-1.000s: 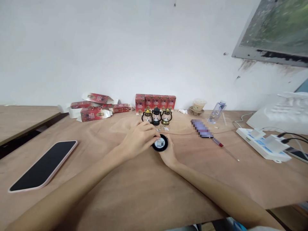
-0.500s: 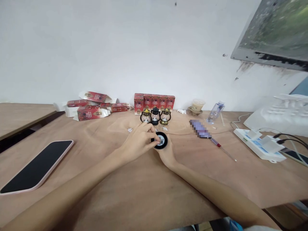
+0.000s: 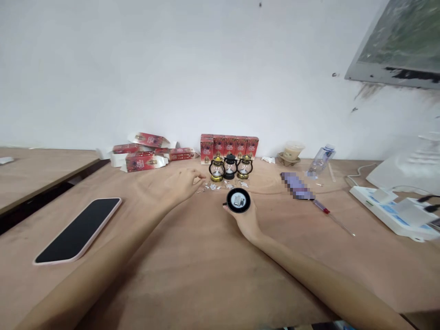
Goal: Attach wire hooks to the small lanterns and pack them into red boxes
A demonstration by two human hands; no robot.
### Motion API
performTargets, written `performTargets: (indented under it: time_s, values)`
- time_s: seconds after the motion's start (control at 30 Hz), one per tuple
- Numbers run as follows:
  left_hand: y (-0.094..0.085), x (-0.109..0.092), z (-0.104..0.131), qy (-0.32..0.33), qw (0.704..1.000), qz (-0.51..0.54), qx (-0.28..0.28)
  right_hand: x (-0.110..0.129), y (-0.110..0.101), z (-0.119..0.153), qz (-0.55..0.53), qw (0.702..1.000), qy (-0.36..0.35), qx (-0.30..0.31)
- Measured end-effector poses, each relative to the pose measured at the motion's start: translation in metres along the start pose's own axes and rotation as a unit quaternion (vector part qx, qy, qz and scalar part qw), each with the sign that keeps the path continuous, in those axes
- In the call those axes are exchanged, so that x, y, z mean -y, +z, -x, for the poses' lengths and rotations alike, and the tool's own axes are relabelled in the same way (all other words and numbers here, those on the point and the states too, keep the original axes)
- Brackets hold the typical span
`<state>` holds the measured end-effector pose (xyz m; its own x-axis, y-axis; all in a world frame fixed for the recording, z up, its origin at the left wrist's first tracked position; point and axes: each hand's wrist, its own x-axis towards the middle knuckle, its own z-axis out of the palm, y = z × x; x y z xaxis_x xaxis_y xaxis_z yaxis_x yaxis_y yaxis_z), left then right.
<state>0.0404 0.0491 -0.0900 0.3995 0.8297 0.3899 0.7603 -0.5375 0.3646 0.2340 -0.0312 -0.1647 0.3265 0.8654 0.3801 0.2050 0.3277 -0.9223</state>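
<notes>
My right hand is wrapped around a small lantern, whose round black underside faces up. In the middle of that underside is a whitish disc with a small grey, compartment-like recess; the rest of the lantern is hidden. To the left, my left hand hovers low over the table, thumb and forefinger slightly apart beside scattered small white pieces. Nothing shows between those fingers. Just beyond the pieces stand three small lanterns: a gold one, a black one and another gold one.
Red boxes stand in a row by the wall. Opened red boxes lie piled to their left. Phone at left. On the right are a drink cup, bottle, pixelated object, screwdriver and power strip.
My left hand has left the lantern's underside and moved left toward the white pieces. My right hand still holds the lantern. The whole view has shifted slightly.
</notes>
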Motion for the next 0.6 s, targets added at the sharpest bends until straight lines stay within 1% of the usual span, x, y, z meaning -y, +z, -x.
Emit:
performTargets:
  time_s: [0.1, 0.17, 0.23, 0.3, 0.4, 0.5, 0.6]
  values:
    - [0.030, 0.030, -0.001, -0.039, 0.999, 0.009, 0.005, -0.002, 0.000, 0.000, 0.002, 1.000, 0.012, 0.000]
    - [0.045, 0.040, 0.001, -0.050, 0.998, 0.022, 0.007, -0.003, 0.000, 0.000, 0.003, 1.000, 0.013, 0.002]
    - [0.055, 0.045, 0.003, -0.058, 0.997, 0.039, 0.008, -0.003, 0.000, 0.000, 0.005, 1.000, 0.010, 0.004]
    - [0.058, 0.047, 0.005, -0.069, 0.996, 0.055, 0.010, -0.002, 0.000, 0.001, 0.009, 1.000, 0.007, 0.003]
    - [0.058, 0.047, 0.005, -0.085, 0.993, 0.078, 0.010, -0.001, 0.000, 0.000, 0.016, 1.000, 0.008, 0.003]
    - [0.057, 0.045, 0.004, -0.103, 0.988, 0.112, 0.005, -0.001, 0.000, 0.000, 0.023, 1.000, 0.007, 0.006]
    - [0.053, 0.041, 0.004, -0.127, 0.978, 0.164, -0.006, -0.001, 0.001, 0.000, 0.025, 1.000, 0.000, 0.006]
